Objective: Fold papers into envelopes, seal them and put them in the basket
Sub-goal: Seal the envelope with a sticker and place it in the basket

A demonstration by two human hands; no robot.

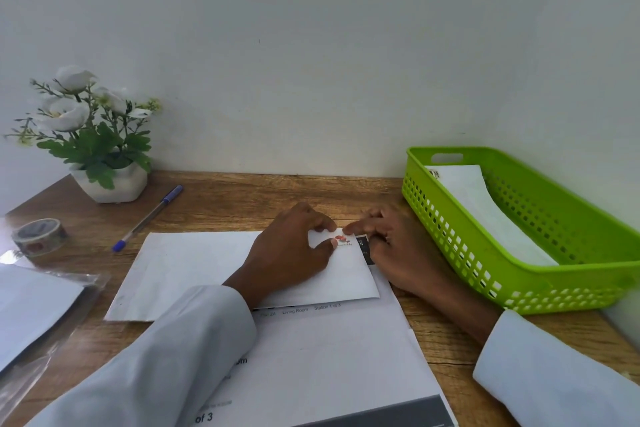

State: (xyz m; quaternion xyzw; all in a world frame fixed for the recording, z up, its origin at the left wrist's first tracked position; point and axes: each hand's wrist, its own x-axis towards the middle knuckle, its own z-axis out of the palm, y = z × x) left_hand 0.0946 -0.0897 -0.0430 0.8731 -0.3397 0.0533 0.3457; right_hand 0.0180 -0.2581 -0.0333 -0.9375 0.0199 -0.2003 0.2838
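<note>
On a wooden desk (242, 198), a white envelope (194, 270) lies flat on printed sheets (329, 350). At its far right corner sits a small piece of red-patterned tape (343, 240). Left hand (294, 250) rests on the envelope, thumb and fingertips curled onto that corner beside the tape. Right hand (391, 239) lies just right of the envelope, fingers bent, one fingertip touching the tape's far edge. Near the right hand stands a green basket (450, 229) holding white envelopes (485, 204). A tape roll (40, 236) sits far left.
</note>
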